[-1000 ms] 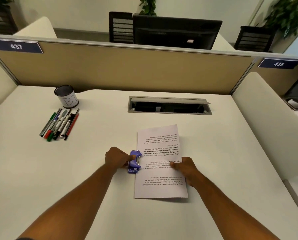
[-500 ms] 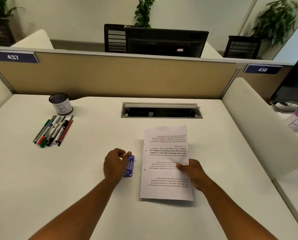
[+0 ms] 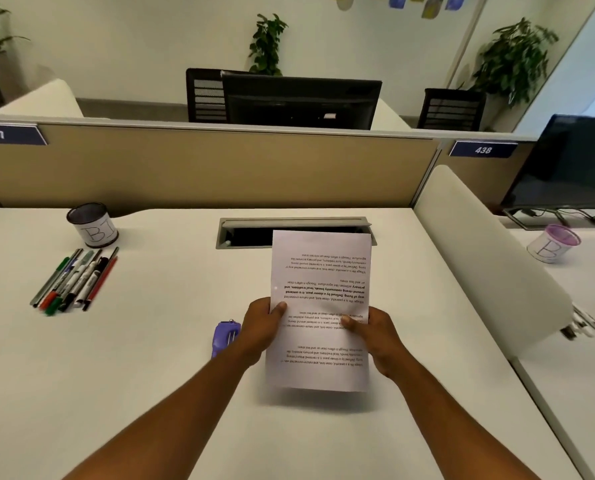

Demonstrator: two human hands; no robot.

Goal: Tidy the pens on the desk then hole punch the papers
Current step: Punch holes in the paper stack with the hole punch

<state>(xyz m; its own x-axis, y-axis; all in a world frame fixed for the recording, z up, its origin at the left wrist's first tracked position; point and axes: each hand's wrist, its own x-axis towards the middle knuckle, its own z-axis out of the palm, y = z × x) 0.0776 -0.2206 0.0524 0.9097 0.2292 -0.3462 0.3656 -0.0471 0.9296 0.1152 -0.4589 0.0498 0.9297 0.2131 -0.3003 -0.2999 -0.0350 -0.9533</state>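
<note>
The printed papers [image 3: 320, 271] are lifted off the white desk [image 3: 150, 358], text upside down to me, with a punched hole near the left edge. My left hand [image 3: 261, 327] grips their left edge, thumb on top. My right hand [image 3: 372, 332] grips the right edge the same way. The purple hole punch [image 3: 224, 337] lies on the desk just left of my left wrist, partly hidden by it. Several pens [image 3: 76, 280] lie side by side at the far left, below a black pen cup [image 3: 93, 225] marked "B1".
A cable tray opening [image 3: 251, 232] sits in the desk behind the papers. A beige partition [image 3: 202, 168] closes the back. A white divider [image 3: 490, 251] bounds the right side; beyond it stand a purple-rimmed cup [image 3: 552, 244] and a monitor [image 3: 566, 164].
My left hand let go of the hole punch and took the papers' left edge. Both hands raised the papers off the desk. The view tilted upward.
</note>
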